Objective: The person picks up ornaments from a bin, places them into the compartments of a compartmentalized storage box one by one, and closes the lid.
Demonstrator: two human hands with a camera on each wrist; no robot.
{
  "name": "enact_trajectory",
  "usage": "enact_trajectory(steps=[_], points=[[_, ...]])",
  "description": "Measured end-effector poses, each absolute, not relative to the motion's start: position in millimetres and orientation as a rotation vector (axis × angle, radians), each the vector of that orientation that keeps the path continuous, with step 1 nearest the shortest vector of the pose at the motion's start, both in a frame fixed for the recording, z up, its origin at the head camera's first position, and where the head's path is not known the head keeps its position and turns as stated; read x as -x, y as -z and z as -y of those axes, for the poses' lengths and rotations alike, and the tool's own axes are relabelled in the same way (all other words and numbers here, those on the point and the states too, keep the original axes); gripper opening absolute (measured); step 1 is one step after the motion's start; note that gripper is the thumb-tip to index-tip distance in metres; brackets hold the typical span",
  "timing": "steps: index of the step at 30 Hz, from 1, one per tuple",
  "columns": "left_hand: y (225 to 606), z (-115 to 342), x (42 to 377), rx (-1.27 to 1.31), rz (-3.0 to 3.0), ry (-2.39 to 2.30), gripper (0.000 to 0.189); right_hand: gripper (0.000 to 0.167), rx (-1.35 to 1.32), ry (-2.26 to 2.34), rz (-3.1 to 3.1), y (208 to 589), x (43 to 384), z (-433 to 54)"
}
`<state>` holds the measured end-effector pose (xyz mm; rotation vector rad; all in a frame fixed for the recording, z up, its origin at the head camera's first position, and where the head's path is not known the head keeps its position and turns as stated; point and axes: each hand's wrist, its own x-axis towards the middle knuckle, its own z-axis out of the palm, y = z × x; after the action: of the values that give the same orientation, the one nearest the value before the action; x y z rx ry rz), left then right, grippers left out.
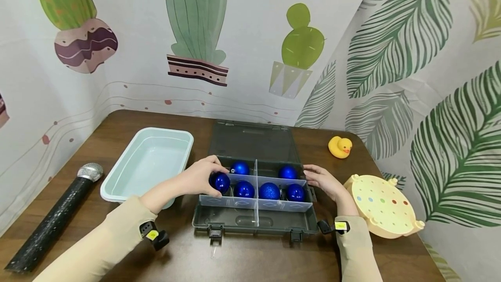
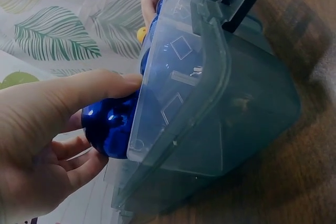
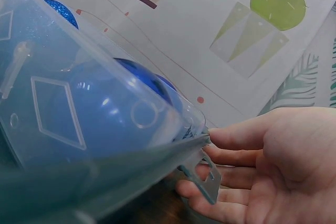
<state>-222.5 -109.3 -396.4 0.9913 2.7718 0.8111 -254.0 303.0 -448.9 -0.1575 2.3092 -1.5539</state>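
A storage box [image 1: 225,219] of dark clear plastic stands with its lid [image 1: 254,142] laid back behind it. My left hand [image 1: 201,176] holds a shiny blue ball ornament [image 1: 220,182] between thumb and fingers at the left end of the middle row. In the left wrist view that ball [image 2: 109,129] sits against the divider's outer end. Blue balls lie in the middle row, among them a glittery one [image 1: 269,191], and two are in the back row, one left [image 1: 240,168] and one right [image 1: 288,172]. My right hand [image 1: 322,180] touches the box's right side, fingers near a side latch [image 3: 210,179].
To the left are a pale blue basin [image 1: 146,162] and a black microphone [image 1: 55,219]. A yellow rubber duck [image 1: 339,147] sits at the back right, near a pale yellow footed stool [image 1: 381,206]. Two latches [image 1: 215,232] stick out from the box's front.
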Motion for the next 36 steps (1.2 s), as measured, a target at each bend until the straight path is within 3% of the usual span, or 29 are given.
enact_trajectory(steps=[36], points=[[404.6,114.8,219.4,-0.9,-2.711,-0.96,0.063,0.053,0.193,1.547,-2.316,448.3,253.8,-304.0]])
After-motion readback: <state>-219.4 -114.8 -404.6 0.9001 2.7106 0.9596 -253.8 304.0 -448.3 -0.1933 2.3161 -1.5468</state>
